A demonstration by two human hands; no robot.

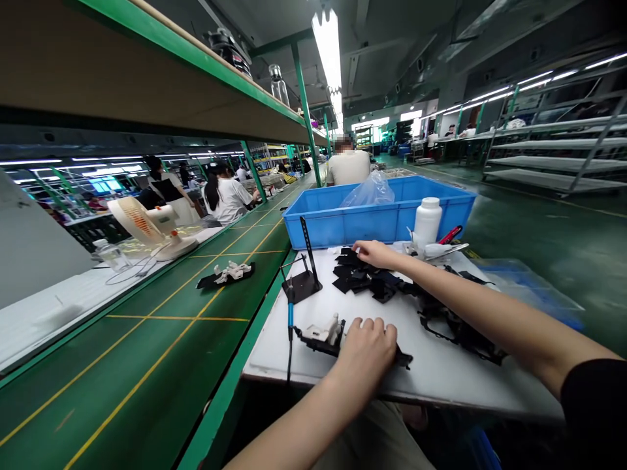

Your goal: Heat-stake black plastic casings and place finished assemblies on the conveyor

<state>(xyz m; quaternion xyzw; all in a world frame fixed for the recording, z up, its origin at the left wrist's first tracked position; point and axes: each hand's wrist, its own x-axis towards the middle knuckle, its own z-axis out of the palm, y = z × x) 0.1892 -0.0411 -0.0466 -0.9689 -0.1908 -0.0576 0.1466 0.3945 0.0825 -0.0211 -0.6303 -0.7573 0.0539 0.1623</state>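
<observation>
My left hand [369, 343] is closed over a black and white plastic assembly [318, 338] near the front edge of the white table. The assembly's white parts show left of my fingers, and a black end sticks out on the right. My right hand [375, 253] reaches to a pile of black pieces [367, 277], its fingertips bent down at the pile's upper edge. Whether it pinches a piece is too small to tell. Left of the pile stands a black metal stand [302, 286] beside a blue-handled tool [290, 314].
A blue bin [337, 225] with a plastic bag is behind the pile. A white bottle [428, 222] and a red-handled tool [450, 235] stand at the back right. Black frames [455, 326] lie under my right forearm. Another assembly [226, 274] is on the green conveyor [171, 352].
</observation>
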